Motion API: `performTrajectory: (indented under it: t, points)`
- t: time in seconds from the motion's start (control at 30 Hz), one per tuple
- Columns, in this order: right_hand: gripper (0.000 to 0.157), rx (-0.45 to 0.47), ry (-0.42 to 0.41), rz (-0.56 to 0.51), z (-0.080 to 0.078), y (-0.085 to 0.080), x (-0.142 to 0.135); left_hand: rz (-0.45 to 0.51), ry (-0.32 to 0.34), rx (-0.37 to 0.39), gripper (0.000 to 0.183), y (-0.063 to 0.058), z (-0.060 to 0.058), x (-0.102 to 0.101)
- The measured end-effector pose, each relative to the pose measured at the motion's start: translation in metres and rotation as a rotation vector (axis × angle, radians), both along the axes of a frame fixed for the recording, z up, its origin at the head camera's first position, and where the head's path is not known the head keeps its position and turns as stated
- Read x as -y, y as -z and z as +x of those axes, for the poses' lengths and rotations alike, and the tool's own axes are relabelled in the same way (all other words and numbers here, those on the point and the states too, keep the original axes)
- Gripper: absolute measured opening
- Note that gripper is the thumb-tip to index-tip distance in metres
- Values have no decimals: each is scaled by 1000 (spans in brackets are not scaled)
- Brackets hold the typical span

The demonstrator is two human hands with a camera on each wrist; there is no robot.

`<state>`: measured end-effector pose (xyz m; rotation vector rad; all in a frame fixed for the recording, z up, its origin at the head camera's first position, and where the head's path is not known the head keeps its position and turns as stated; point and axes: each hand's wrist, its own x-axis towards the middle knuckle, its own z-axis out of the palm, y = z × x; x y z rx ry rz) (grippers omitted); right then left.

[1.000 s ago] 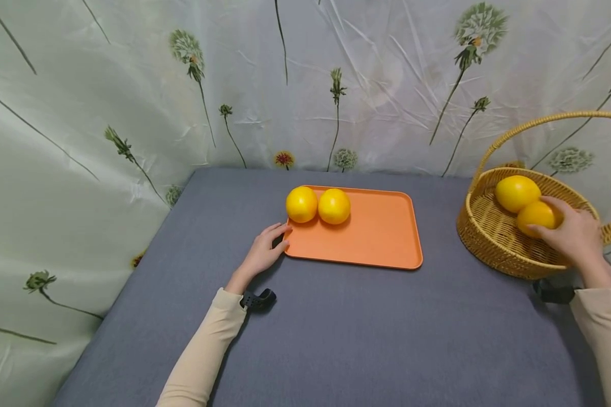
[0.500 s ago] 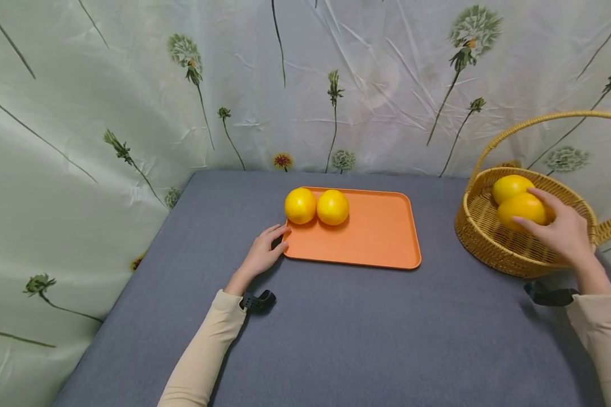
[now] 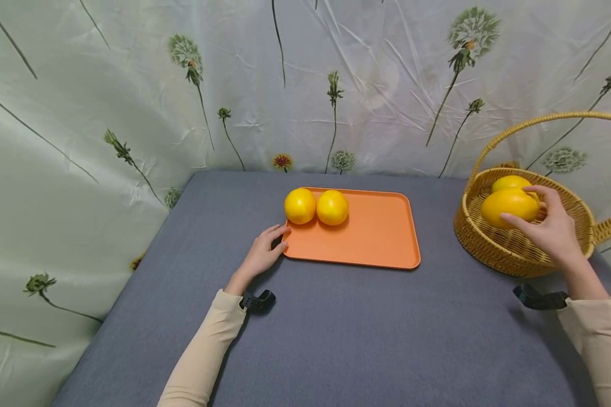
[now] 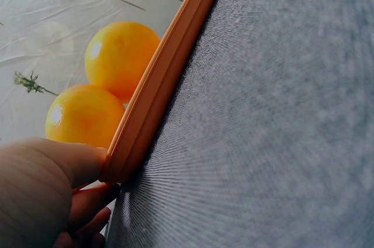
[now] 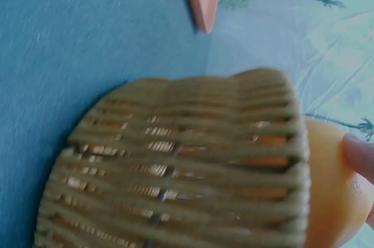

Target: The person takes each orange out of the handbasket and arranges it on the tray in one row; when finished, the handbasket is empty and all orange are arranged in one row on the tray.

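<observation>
In the head view my right hand (image 3: 552,232) holds an orange (image 3: 509,207) between thumb and fingers, at the rim of a wicker basket (image 3: 504,258). Behind it, a second orange (image 3: 511,182) is partly hidden inside the basket. The right wrist view shows the held orange (image 5: 336,183) past the woven wall, with part of the hand out of frame. My left hand (image 3: 262,252) holds the left edge of an orange tray (image 3: 371,237). Its thumb (image 4: 87,160) lies against the tray's rim in the left wrist view. Two oranges (image 3: 300,206) (image 3: 332,207) sit side by side at the tray's back left.
A grey cloth (image 3: 356,333) covers the table. The basket's tall arched handle (image 3: 550,117) rises above its rim and runs past the right edge of the view. A flower-printed curtain (image 3: 382,85) hangs behind the table and along its left side.
My right hand has lifted the orange from the basket's inside and moved it left towards the near-left rim, covering more of the other orange. My left hand and the tray have stayed put.
</observation>
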<state>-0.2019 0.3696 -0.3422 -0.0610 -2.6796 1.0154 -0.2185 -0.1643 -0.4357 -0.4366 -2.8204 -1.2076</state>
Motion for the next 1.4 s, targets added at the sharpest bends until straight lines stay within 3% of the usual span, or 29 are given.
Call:
performTrajectory:
  t: [0.47, 0.7, 0.93, 1.03, 1.2, 1.4]
  points:
    - [62, -134, -61, -297, 0, 2, 32, -11, 14, -15, 40, -2, -3, 0]
    - [59, -180, -143, -544, -1, 4, 48, -13, 9, 8, 40, -2, -3, -1]
    - [59, -123, -169, -465, -1, 5, 64, -21, 13, -3, 41, 0, -2, 0]
    - [58, -117, -206, -498, -2, 7, 70, -14, 11, 0, 40, 0, -1, 0]
    - [58, -154, -301, -647, -8, 9, 81, -12, 7, -10, 40, 0, -1, 0]
    - [58, -182, -346, -683, -12, 11, 94, -12, 6, -13, 40, 0, -1, 0]
